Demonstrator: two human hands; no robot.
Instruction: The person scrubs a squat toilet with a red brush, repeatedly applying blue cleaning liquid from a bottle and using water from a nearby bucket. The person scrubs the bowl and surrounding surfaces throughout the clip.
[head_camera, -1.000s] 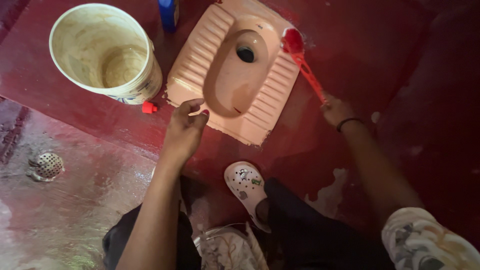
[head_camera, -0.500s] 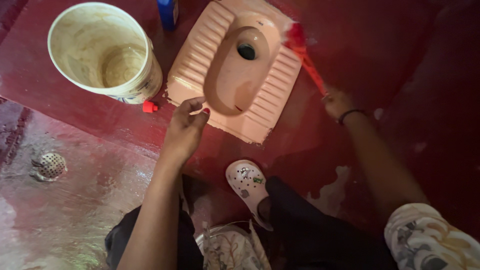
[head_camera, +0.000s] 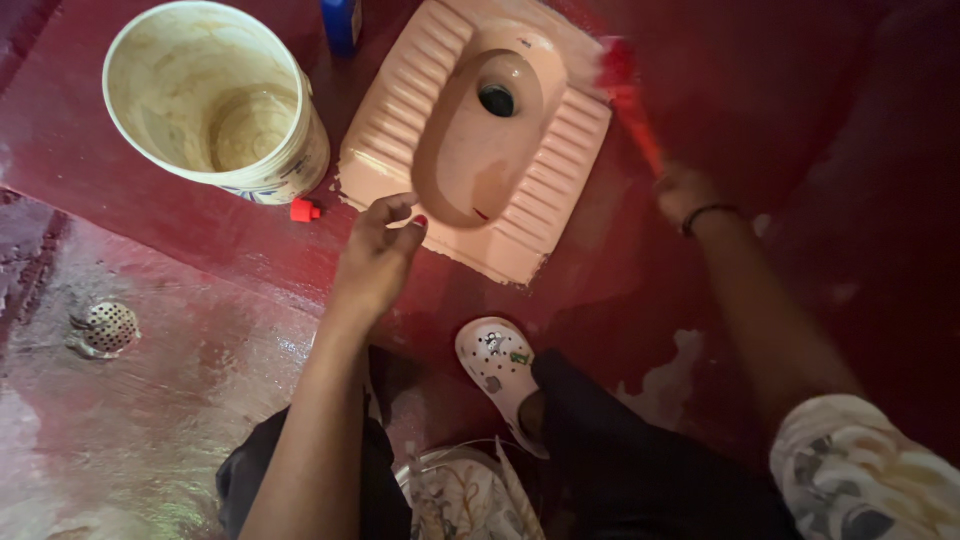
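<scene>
Red brush (head_camera: 628, 100) sits at the far right edge of the pink squat pan (head_camera: 400, 110), head blurred against the rim by the ribbed footrest, handle running down to the right hand (head_camera: 683, 190). Right hand grip closed around the handle end, dark band on the wrist. Left hand (head_camera: 380, 255) hovers over the near edge of the pan, grip loose and empty, fingers half curled, red nail on the thumb visible, touching nothing as far as I can tell. Pan set flush in the dark red floor (head_camera: 720, 60), drain hole (head_camera: 496, 99) toward the far end of the bowl. White bucket (head_camera: 150, 50) stands left of the pan, close beside it, a little cloudy water in the bottom. Small red cap (head_camera: 303, 210) lies on the floor just below the bucket, between bucket and left hand. Blue bottle (head_camera: 340, 20) at the top edge, between bucket and pan, mostly cut off. Round metal floor drain (head_camera: 107, 328) far left on the wet lower step. White clog (head_camera: 497, 372) with charms on the person's foot just below the pan, dark trousers, patterned sleeve at lower right.
</scene>
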